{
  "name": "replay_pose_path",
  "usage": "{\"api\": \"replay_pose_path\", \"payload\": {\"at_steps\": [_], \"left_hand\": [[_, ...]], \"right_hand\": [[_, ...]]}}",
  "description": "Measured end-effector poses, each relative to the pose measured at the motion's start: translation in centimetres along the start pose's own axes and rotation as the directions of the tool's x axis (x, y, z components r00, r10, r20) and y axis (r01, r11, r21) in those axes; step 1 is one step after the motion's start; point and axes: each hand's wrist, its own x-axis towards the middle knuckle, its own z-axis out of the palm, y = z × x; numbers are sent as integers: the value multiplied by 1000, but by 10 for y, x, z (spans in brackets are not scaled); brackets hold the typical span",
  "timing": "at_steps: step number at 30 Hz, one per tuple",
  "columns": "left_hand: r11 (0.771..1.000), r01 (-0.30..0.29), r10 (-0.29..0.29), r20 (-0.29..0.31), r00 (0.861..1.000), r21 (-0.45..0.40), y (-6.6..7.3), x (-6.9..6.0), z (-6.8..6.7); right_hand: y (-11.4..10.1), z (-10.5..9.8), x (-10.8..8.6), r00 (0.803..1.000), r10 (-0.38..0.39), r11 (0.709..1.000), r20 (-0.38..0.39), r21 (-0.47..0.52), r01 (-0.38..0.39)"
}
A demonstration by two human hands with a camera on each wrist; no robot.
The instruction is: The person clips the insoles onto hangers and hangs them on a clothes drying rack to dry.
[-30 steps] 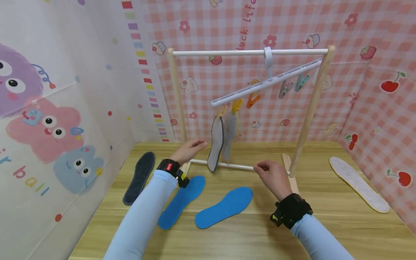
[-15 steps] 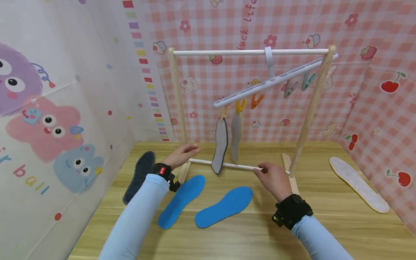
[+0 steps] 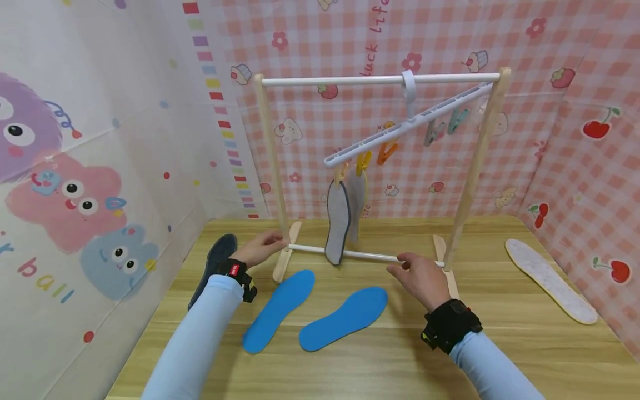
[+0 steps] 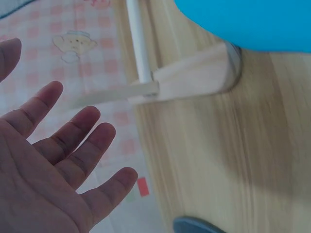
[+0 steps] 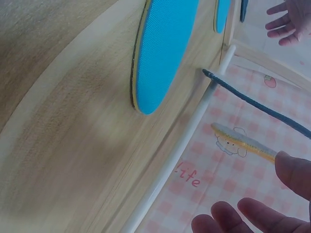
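Fingers parted, left hand (image 3: pixel 260 249) and right hand (image 3: pixel 423 278) flank two hanging insoles (image 3: pixel 338 222); four dot the bench (image 3: pixel 360 375), a sleeve (image 3: pixel 197 328) overlapping one.

Left wall covering (image 3: pixel 175 141) white, faintly creased; purple creature (image 3: pixel 30 128), pink star (image 3: pixel 70 197), blue figure (image 3: pixel 117 264) printed on it. Column of coloured blocks (image 3: pixel 227 134) at corner. Back wall (image 3: pixel 445 28) pink gingham, cupcakes (image 3: pixel 240 74), red lettering (image 3: pixel 374 39). Right wall (image 3: pixel 565 161) similar, cherries (image 3: pixel 596 129). Tabletop (image 3: pixel 380 375) pale wood-grain. Light soft, shadows diffuse.

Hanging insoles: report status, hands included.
Left hand empty, by left post; right hand empty, by lower rod. Hanging insoles clipped to tilted hanger. Blue insoles lie on table, apparently not blocking either hand.
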Motion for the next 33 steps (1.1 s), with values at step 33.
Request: {"api": "replay_pose_path", "payload": {"at_steps": [33], "left_hand": [[929,304,-240,-284,928,210,-81,-24,-38]], "right_hand": [[13,4,-8,993,26,999,111,-35,-22]]}}
